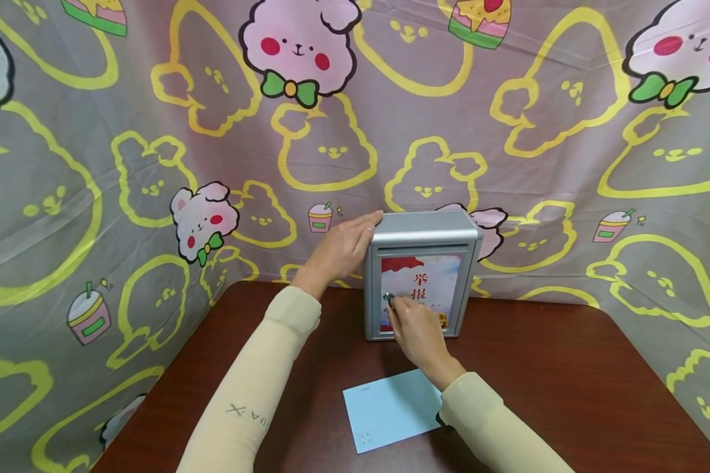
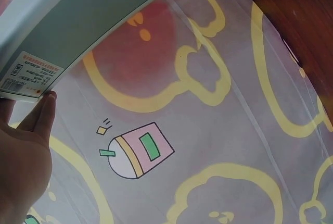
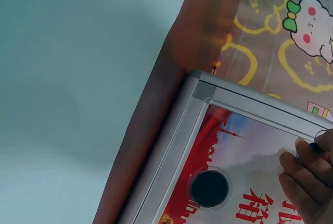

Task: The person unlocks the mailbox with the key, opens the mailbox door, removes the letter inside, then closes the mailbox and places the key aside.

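Note:
A silver-grey metal box point(image 1: 428, 226) with a slot and a printed front panel stands upright on the table. My left hand point(image 1: 349, 246) rests against its upper left corner, fingers extended along the top edge. In the left wrist view that hand point(image 2: 26, 156) touches the box by a small printed label point(image 2: 31, 74). At the lock point(image 1: 388, 297) on the panel's left side, my right hand point(image 1: 417, 332) pinches a small key, mostly hidden by the fingers. The right wrist view shows this hand point(image 3: 312, 172) with a thin wire ring point(image 3: 319, 135) beside the fingertips.
A light blue envelope-like sheet point(image 1: 390, 410) lies on the dark reddish-brown table point(image 1: 538, 368) in front of the box, partly beneath my right forearm. Behind everything hangs a grey cloth point(image 1: 343, 151) with cartoon prints. A dark round disc point(image 3: 209, 188) sits on the box's panel.

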### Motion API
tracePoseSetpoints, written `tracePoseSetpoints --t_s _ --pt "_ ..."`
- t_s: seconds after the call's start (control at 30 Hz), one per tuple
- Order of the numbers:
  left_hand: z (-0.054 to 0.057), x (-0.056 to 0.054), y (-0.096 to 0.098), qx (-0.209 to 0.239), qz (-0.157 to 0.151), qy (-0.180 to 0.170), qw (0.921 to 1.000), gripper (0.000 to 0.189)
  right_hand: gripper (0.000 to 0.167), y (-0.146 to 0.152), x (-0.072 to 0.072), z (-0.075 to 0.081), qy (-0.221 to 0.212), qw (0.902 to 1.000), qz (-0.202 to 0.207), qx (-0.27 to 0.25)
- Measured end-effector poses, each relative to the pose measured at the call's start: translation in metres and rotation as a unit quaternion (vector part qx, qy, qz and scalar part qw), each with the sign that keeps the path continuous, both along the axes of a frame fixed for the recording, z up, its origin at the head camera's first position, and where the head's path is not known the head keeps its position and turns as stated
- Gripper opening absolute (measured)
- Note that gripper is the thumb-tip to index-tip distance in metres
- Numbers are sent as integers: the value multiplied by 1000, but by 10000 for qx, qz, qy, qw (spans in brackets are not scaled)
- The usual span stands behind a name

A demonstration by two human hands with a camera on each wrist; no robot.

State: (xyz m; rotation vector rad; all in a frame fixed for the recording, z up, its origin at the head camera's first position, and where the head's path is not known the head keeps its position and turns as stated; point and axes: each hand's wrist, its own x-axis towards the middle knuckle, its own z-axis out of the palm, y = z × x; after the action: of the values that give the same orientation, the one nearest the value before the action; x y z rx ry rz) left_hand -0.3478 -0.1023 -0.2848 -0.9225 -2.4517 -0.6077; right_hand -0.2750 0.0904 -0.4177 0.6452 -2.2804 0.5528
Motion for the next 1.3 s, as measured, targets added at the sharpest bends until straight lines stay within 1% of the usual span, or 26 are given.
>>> tracePoseSetpoints --t_s 0.17,0.33,0.63,0.83,0.97,1.1,1.17,1.3 --pt "-1 1 0 19 18 -44 10000 49 7 0 1 -1 39 10000 -21 67" --pt "-1 1 0 61 18 -79 9999 49 11 0 1 -2 166 9997 -57 146" --pt "0 0 1 106 17 -27 9999 49 16 1 -2 -2 430 9986 -34 298" --pt "0 0 1 110 17 78 9999 49 20 1 -4 -2 693 9961 -34 539" --pt "0 0 2 145 22 80 9999 48 18 1 -3 -1 915 9931 -41 738" --pt "0 0 2 153 32 29 9999 49 20 1 -2 0 1126 9871 -122 1129" --pt "0 0 2 151 20 15 9999 49 23 1 -2 1 1184 9836 -175 1352" --pt "-1 -1 2 149 3 11 9999 49 24 1 -1 3 1220 9789 -216 1626"
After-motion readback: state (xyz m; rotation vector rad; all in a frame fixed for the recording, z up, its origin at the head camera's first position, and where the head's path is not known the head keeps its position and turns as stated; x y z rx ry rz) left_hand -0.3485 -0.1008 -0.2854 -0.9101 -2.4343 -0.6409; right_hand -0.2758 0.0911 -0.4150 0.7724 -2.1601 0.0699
